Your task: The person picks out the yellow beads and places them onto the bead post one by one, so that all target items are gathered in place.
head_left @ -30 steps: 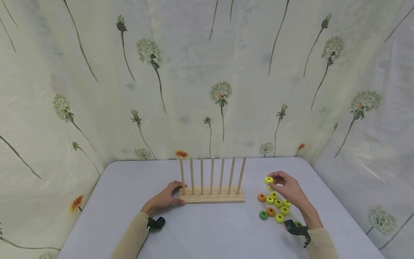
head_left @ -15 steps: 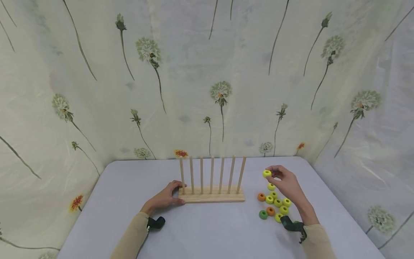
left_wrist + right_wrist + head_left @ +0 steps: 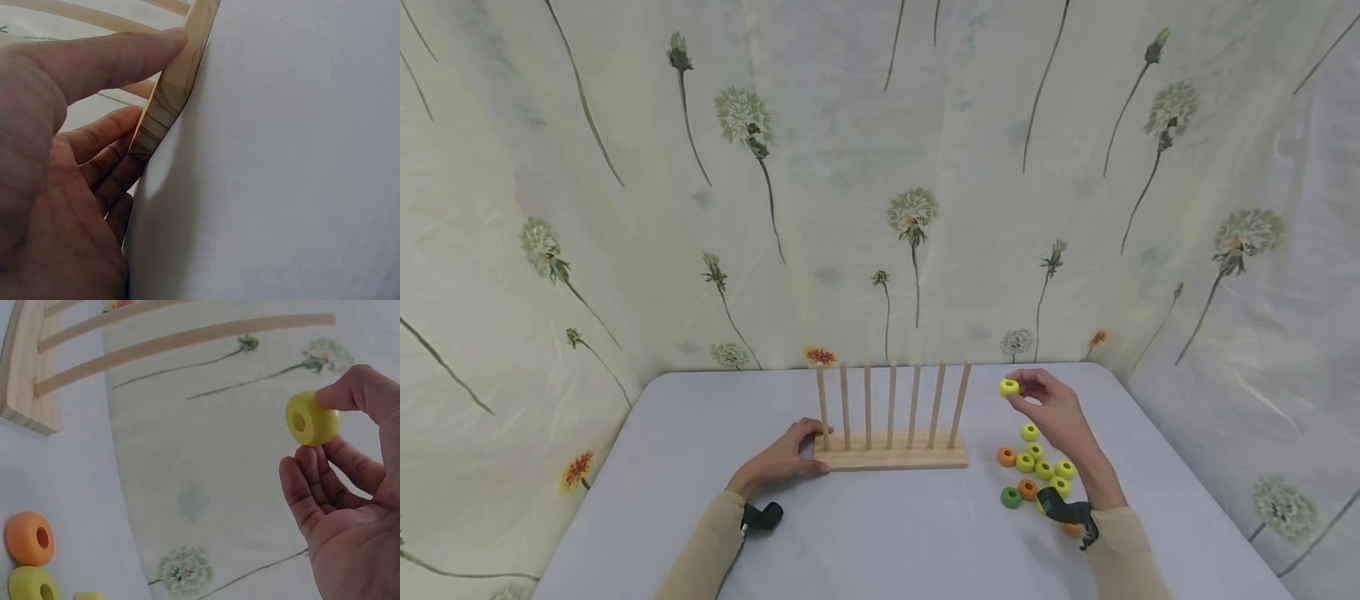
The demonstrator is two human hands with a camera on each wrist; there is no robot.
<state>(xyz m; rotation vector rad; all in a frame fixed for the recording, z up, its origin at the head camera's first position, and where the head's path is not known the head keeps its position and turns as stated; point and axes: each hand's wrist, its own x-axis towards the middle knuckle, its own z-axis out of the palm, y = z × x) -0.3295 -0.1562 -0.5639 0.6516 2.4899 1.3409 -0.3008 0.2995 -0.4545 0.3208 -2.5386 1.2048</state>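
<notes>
Flowered backdrop (image 3: 827,208), pale desk (image 3: 887,542): yellow bead (image 3: 322,422) held aloft

Pinched between thumb and fingers of the right hand (image 3: 1051,412), the bead is raised clear of the desk. Below that hand lie loose yellow beads (image 3: 1025,463), orange beads (image 3: 1007,457) and a green bead (image 3: 1011,498). Between the hands stands a wooden rack (image 3: 891,460) with seven pegs; the left hand (image 3: 786,454) grips its near end, thumb in front.
</notes>
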